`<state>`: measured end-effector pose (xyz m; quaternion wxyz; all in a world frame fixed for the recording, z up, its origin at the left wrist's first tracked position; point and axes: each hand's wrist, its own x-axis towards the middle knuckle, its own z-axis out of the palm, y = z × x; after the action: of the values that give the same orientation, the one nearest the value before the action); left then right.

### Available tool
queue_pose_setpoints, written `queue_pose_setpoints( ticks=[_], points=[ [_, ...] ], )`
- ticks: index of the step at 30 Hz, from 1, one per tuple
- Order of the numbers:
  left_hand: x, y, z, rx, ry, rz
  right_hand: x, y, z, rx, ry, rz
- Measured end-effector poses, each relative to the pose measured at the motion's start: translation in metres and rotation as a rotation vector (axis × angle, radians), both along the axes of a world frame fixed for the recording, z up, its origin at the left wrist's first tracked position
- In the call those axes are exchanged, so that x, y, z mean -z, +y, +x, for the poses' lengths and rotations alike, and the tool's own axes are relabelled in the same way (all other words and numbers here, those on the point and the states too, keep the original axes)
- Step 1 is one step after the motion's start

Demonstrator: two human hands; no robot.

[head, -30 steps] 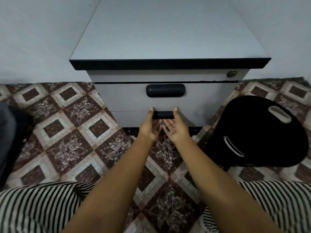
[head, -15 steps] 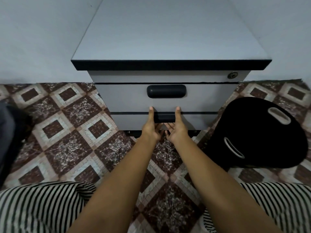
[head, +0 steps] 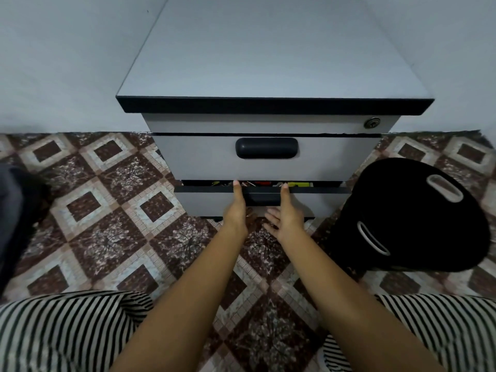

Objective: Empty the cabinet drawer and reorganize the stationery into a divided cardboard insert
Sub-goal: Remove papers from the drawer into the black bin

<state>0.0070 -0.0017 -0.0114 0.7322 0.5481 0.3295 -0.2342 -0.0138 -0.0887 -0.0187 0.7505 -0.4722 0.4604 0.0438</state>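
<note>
So the bottom drawer (head: 212, 204) of the grey cabinet with the black-edged top (head: 271, 63) is open just a crack. Through the gap you can see a strip of colourful stationery (head: 298, 184), red and yellow bits mostly (too narrow to tell what's what).

The left hand (head: 234, 210) and right hand (head: 288, 218) sit either side of the dark recessed handle (head: 261, 200), each with its thumb up against the drawer's top edge. The right hand's fingers are loose and spread just under the drawer front, not gripping anything. I can't tell what the left hand's fingers are doing because they're tucked out of sight.

What matters here is that the drawer runs left to right straight ahead of both hands and slides out toward the person's lap. Neither hand is really closer, so I'd guess an even two-handed pull works best.

No cardboard insert in view anywhere. There's a round black thing with white slots (head: 410, 218) on the patterned tile floor (head: 107, 224) to the right.
</note>
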Motion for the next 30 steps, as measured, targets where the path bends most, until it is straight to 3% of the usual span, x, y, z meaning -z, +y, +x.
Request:
queue_pose_setpoints(
  ticks=[3, 6, 8, 10, 14, 19, 30],
  points=[
    [0.012, 0.018, -0.009, 0.233, -0.33, 0.777, -0.011, -0.007, -0.016, -0.195, 0.042, -0.501],
    [0.019, 0.035, -0.006, 0.44, -0.91, 1.349, -0.014, -0.016, -0.023, -0.436, -0.274, -1.237],
    [0.02, 0.039, 0.004, 0.535, -1.164, 1.525, -0.01, -0.021, -0.016, -0.542, -0.445, -1.567],
    [0.016, 0.038, 0.014, 0.65, -1.22, 1.527, -0.003, -0.026, -0.005, -0.605, -0.495, -1.743],
    [0.017, 0.038, 0.026, 0.795, -1.256, 1.514, 0.001, -0.031, 0.012, -0.774, -0.437, -1.788],
    [0.019, 0.039, 0.028, 0.885, -1.19, 1.494, 0.005, -0.032, 0.017, -0.921, -0.401, -1.694],
    [0.01, 0.039, 0.004, 0.889, -1.039, 1.43, 0.0, -0.03, -0.002, -0.989, -0.325, -1.604]
  ],
)
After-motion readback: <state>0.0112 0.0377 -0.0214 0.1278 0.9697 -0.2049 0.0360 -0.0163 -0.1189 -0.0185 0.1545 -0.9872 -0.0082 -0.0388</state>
